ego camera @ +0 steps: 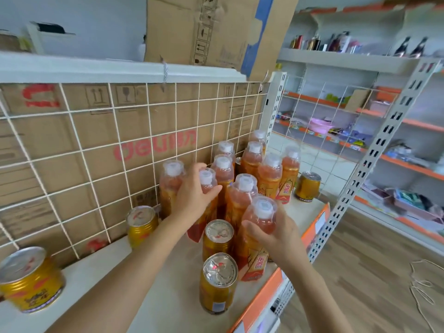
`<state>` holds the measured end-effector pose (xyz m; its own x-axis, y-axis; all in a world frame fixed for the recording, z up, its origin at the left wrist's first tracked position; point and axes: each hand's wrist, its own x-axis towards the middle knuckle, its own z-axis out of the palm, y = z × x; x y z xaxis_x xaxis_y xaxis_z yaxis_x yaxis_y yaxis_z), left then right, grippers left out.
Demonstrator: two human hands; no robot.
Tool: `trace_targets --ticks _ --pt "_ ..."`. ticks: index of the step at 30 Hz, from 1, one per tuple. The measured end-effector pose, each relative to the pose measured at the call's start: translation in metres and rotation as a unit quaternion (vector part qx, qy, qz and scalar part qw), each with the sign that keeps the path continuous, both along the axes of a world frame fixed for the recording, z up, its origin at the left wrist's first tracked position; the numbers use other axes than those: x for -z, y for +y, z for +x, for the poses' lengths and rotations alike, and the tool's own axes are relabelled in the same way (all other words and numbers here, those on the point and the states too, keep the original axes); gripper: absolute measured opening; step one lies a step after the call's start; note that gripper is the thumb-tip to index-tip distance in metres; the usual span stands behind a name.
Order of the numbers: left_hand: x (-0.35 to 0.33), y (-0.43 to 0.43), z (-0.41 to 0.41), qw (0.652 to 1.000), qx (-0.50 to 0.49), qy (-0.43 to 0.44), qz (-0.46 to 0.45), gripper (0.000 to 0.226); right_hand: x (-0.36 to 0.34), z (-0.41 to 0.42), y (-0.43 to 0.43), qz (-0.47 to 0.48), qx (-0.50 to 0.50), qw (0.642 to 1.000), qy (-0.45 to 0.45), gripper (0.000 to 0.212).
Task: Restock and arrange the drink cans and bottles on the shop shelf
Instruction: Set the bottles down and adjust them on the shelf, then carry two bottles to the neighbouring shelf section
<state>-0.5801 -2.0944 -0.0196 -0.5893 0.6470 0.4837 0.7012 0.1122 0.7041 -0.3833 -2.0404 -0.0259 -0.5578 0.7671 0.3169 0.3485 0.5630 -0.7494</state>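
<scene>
The task is judged partly done. A group of bottles [249, 162] stands upright in rough rows at the right end of the shelf [108, 272]. The left hand [195, 192] is seen with fingers curled round a middle bottle [207, 180]. The right hand [272, 235] is clamped on the front bottle [260, 213]. Five cans [218, 282] are noted scattered and ungrouped, one [308, 187] beyond the bottles. Straightening the rows and gathering the cans are judged outstanding.
</scene>
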Motion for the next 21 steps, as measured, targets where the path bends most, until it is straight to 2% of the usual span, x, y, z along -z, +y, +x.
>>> trace_targets --ticks 7,10,15,18,21 --pt "0.004 -0.003 0.006 0.998 0.021 -0.020 0.050 0.044 -0.005 0.004 -0.005 -0.018 -0.004 1.000 0.009 0.056" --pt "0.007 -0.011 0.011 0.996 0.023 -0.019 0.088 0.038 -0.009 0.013 -0.009 -0.018 -0.012 0.999 0.040 0.051" --pt "0.009 -0.036 0.017 0.990 0.012 -0.006 0.144 0.033 -0.026 0.037 -0.014 -0.009 -0.017 0.996 0.090 0.068" --pt "0.001 -0.056 0.024 0.985 0.011 0.004 0.172 0.033 -0.037 0.055 -0.020 0.009 -0.013 0.996 0.089 0.058" --pt "-0.011 -0.083 0.041 0.981 0.000 0.024 0.193 0.034 -0.042 0.074 -0.027 0.017 -0.034 0.996 0.080 0.063"
